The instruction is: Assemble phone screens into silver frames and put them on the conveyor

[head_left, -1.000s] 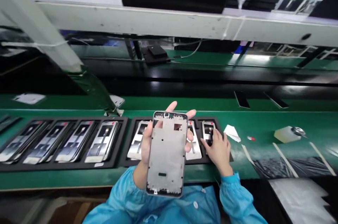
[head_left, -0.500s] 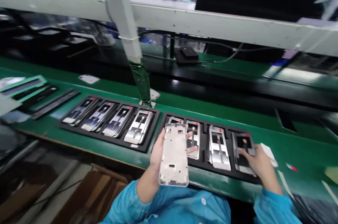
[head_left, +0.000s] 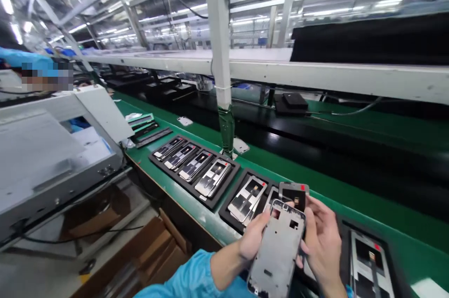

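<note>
My left hand point(head_left: 252, 239) is closed on a silver phone frame point(head_left: 277, 256), gripping its left edge. The bare metal inner side faces me, with small cutouts near the top. Just behind its top end, my right hand point(head_left: 322, 239) grips a phone screen panel point(head_left: 296, 194) with a red tab; most of the panel is hidden by the frame. Right-hand fingers also reach behind the frame's right edge; I cannot tell whether they touch it. Under and beside my hands lies a black tray point(head_left: 228, 217) with more screen panels point(head_left: 247, 197) in its slots.
Another black tray point(head_left: 227, 186) of screen panels lies to the left on the green bench. A green-wrapped post point(head_left: 226, 132) rises behind it. Farther left stand a grey machine point(head_left: 52, 157) and a co-worker's blue sleeve point(head_left: 24, 59). Cardboard boxes point(head_left: 157, 246) sit below the bench.
My right hand has lifted a screen panel from the right tray and brought it over to the phone frame in my left hand. The view has swung left and up.
</note>
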A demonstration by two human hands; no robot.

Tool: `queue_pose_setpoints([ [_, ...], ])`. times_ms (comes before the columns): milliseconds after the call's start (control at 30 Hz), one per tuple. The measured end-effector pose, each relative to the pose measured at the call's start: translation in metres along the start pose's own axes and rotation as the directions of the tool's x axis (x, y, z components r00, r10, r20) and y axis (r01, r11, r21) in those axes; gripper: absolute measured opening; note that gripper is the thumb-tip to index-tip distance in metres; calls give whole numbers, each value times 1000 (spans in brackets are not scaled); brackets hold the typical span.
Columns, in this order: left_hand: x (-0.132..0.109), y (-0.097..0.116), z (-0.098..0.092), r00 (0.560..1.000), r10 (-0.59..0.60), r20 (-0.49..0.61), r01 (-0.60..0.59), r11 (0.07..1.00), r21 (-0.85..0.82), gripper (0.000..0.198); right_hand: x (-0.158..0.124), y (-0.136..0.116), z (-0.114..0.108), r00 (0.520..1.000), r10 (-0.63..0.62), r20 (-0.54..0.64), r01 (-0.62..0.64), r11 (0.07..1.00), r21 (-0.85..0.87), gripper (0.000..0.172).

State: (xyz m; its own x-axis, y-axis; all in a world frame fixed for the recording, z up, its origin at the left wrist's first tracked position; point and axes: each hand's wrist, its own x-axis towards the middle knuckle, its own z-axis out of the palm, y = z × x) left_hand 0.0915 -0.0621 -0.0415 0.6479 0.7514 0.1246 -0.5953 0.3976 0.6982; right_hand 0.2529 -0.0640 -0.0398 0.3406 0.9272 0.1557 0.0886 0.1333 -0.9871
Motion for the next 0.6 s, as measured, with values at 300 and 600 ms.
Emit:
queue_pose_setpoints([
  [300,-16,32,21,960,272,-70,-171,765,621,68,11,-75,-1,978,-206,40,195,963,186,54],
  [600,-1,36,18,991,44,123,-129,483,866,78,14,-84,-1,948,-210,-239,294,865,406,44],
])
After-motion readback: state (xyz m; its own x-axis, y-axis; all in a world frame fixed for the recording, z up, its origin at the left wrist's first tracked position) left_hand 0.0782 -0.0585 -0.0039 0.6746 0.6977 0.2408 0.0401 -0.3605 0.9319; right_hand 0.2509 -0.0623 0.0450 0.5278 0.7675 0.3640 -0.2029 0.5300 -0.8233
